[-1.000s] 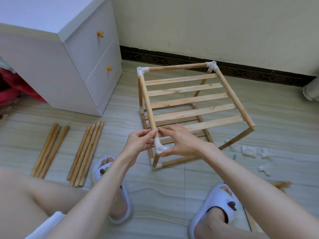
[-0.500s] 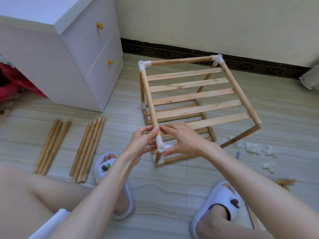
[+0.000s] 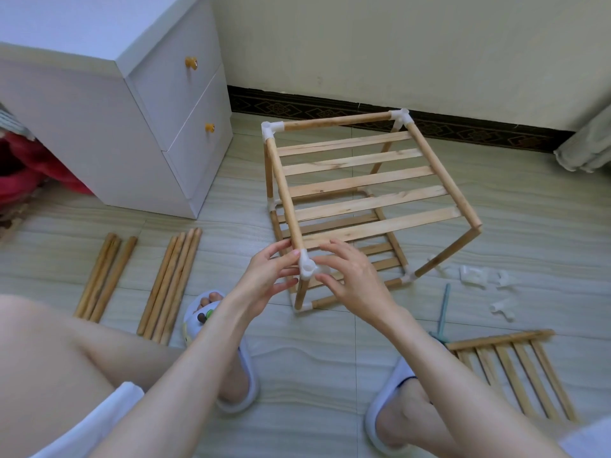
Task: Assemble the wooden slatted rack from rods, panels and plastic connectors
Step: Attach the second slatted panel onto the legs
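Both hands, unmoved: left hand (image 3: 269,277) and right hand (image 3: 350,276) pinch white plastic corner connector (image 3: 306,266) between them, frame centre; wooden rod (image 3: 284,190) runs upward.

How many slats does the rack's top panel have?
5 slats, parallel across the top panel, spaced from the wall side to the near corner connector. None seems hidden.
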Available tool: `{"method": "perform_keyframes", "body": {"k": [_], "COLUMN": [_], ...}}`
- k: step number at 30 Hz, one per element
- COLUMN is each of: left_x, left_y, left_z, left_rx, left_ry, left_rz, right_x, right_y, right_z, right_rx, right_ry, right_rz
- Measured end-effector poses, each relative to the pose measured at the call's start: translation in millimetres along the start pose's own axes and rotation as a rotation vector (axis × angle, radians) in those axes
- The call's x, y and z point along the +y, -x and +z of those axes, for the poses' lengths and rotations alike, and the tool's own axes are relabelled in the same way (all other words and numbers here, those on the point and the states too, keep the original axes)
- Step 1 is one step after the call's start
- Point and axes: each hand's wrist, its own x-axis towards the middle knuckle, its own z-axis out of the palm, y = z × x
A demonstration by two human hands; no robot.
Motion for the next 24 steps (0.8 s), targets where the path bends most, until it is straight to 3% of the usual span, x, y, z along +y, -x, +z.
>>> {"method": "perform_keyframes", "body": {"k": [5, 13, 24], "left_x": [-8.5, -6.3, -11.7], "left_y": [5.3, 8.6, 2.5], "left_z": [-1.0, -0.1, -0.8], "left_rx": [0.015, -0.049, -0.069], "left_ry": [-0.039, -0.138, -0.135], "left_rz": [-0.037, -0.145, -0.099], "right_x": [-5.5, -6.8, -2.2], "right_y": [9.6, 4.4, 0.9], "right_z": [5.4, 11.7, 13.7], "right_rx": [0.130, 0.081, 0.054], "right_ry": [-0.029, -0.234, -0.317], "right_rz": [0.045, 0.169, 0.235]}}
